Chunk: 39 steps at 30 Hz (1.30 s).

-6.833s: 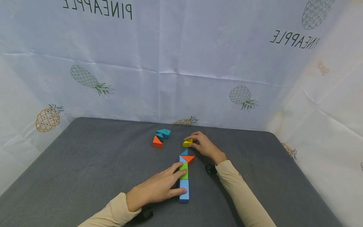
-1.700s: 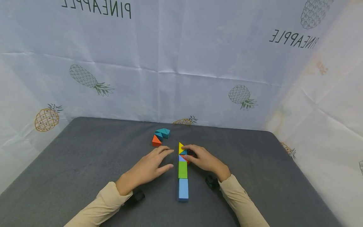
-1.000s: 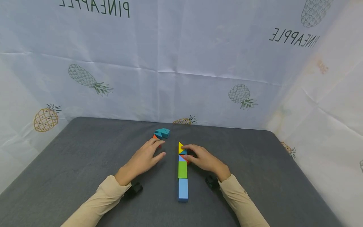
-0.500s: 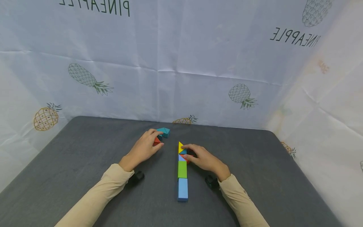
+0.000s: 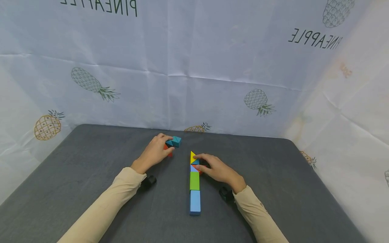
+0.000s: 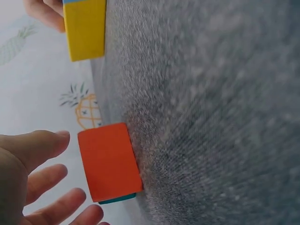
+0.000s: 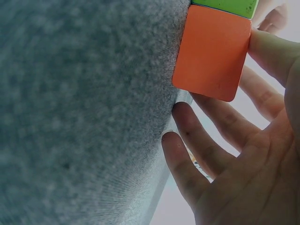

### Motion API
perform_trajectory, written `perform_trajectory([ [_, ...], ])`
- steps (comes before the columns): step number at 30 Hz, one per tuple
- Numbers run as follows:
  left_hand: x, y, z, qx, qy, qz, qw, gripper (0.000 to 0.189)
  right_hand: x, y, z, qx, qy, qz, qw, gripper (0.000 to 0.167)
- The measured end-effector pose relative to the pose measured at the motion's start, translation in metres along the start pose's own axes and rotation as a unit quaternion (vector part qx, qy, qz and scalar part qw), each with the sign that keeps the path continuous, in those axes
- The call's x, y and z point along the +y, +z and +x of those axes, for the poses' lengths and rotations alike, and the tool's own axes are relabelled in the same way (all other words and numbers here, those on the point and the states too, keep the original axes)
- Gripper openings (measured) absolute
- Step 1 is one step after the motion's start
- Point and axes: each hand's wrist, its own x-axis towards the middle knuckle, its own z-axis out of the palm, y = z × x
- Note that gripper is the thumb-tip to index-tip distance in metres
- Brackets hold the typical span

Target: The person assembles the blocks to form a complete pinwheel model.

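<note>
My left hand (image 5: 154, 148) hovers by an orange triangular block (image 5: 170, 154) at the back of the table, partly covering it. In the left wrist view, the thumb and spread fingers stand apart from that orange block (image 6: 110, 161). My right hand (image 5: 217, 167) rests against the far end of a block row, index fingertip on a yellow triangular block (image 5: 192, 157) and thumb at another orange triangular block (image 7: 213, 51). Its other fingers extend past the orange block. Between them sit a teal triangle (image 5: 196, 162) and a light-blue triangle (image 5: 193, 168).
The row continues toward me with a green rectangular block (image 5: 194, 181) and a blue one (image 5: 195, 202). Teal triangular blocks (image 5: 175, 141) lie beyond the left hand. A pineapple-print cloth (image 5: 170, 67) hangs behind the grey table (image 5: 76, 189).
The yellow block has joined the row's far end. My left hand has left the green and blue blocks and moved up and left to the loose orange block. Lately the right hand stays put.
</note>
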Motion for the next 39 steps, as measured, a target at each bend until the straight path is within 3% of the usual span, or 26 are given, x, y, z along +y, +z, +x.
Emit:
perform_trajectory([
  [27, -0.001, 0.002, 0.014, -0.039, -0.046, -0.002, 0.9982, 0.032, 0.001, -0.001, 0.0, -0.002, -0.006, 0.008, 0.9999, 0.044],
  [39, -0.001, 0.001, 0.012, -0.039, -0.033, -0.019, 0.9985, 0.034, 0.0, 0.0, 0.0, -0.002, -0.001, 0.005, 1.0, 0.043],
])
